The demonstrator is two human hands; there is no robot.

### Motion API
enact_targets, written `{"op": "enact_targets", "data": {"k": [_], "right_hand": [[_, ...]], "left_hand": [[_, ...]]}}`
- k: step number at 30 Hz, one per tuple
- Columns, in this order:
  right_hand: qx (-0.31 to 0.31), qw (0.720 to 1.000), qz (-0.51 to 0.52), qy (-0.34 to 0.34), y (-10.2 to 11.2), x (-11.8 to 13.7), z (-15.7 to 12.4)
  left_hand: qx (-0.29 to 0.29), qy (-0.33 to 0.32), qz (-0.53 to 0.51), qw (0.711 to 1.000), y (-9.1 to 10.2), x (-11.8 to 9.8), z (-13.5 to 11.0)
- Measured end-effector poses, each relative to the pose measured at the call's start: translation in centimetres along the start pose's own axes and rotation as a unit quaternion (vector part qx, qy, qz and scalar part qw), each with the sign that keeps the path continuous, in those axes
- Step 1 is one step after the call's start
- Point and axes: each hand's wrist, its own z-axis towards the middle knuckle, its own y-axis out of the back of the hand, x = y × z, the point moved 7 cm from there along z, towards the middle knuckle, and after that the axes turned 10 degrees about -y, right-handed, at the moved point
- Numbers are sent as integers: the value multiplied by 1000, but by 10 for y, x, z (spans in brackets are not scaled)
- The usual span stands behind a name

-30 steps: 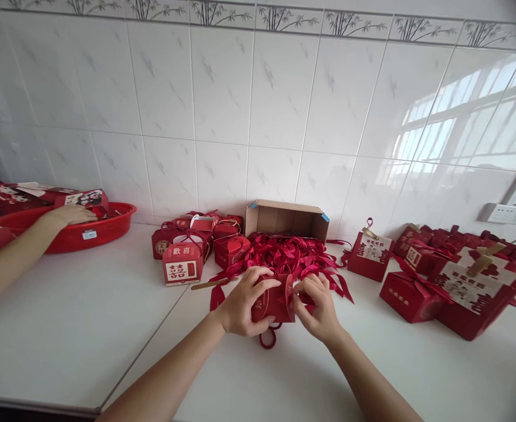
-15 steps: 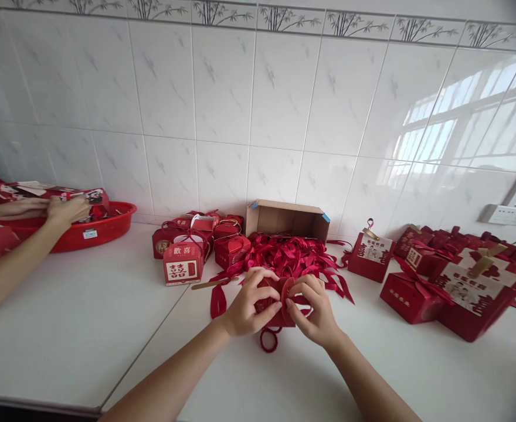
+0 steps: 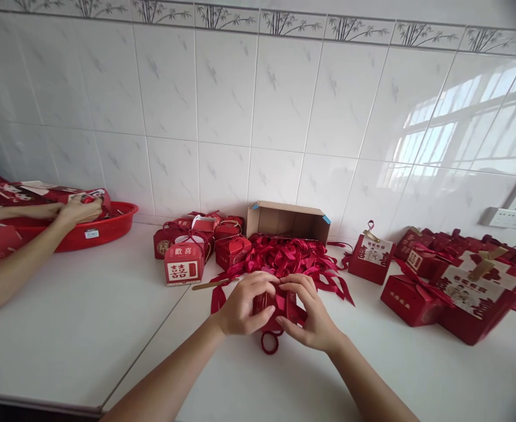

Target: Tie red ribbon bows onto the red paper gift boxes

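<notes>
The small red box (image 3: 274, 305) stands on the white counter (image 3: 64, 328) at the middle of the view, clasped from both sides. The left hand (image 3: 240, 308) wraps it from 9 o'clock and the right hand (image 3: 308, 316) from 3 o'clock. Both sets of fingers curl over its top so that the tips nearly meet, and neither hand is nearer than the other. So much of the box is covered that its long axis cannot be read for certain; what shows seems to run from palm to palm, 9 to 3. A red cord loop (image 3: 270, 341) hangs out from under it at 6 o'clock. Just beyond, at 12 o'clock, lies a heap of red ribbons (image 3: 293, 258) spilling from an open cardboard carton (image 3: 287, 220) against the tiled wall. At 10 o'clock stands a cluster of handled red boxes (image 3: 183, 269), and at 3 o'clock, well apart, are larger red gift boxes (image 3: 473, 293). Far out at 9 o'clock another person's hand (image 3: 80, 208) rests at a red basin (image 3: 108, 225).
</notes>
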Motion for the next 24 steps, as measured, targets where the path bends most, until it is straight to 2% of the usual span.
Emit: {"op": "enact_targets", "data": {"k": [4,6,13,17,20,22,24], "right_hand": [[-6,1000,10,-6,1,-2,-1],[-13,1000,11,-13,2,-3,-1],[-19,1000,8,-17,1,-4,-1],[-22,1000,6,-20,0,-4,-1],[-21,999,8,-32,-2,-6,-2],[-22,999,11,-39,-3,-7,-2],[-27,999,14,-37,-4,-7,-3]], "left_hand": [[-11,37,-71,997,5,8,-2],[-23,54,-72,996,7,12,-3],[28,115,45,992,-1,25,-7],[-45,143,122,981,9,27,-10],[-103,82,193,972,18,10,-7],[-104,7,211,972,15,-9,-3],[-86,-34,217,972,9,-23,0]]}}
